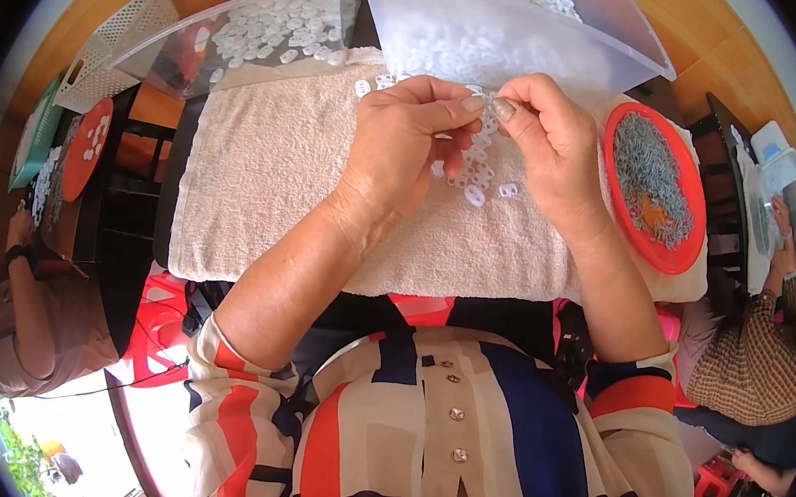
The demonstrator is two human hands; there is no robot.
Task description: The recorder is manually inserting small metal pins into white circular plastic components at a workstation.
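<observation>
Over the beige towel (271,181) my two hands meet, fingertips almost touching. My left hand (408,136) is closed, with a small white plastic piece (476,92) pinched between thumb and forefinger. The thumb and forefinger of my right hand (555,134) are pressed together right beside it; whatever they grip is too small to make out. Loose white plastic pieces (475,196) lie scattered on the towel beneath and between my hands, some hidden by my fingers. One piece (508,191) sits apart, near my right wrist.
A red tray (683,262) of small grey parts (656,167) rests at the right. Beyond my hands stand a translucent bin (521,37) and a clear tray (172,68), both holding white pieces. Other people work at the left (32,321) and right (748,364).
</observation>
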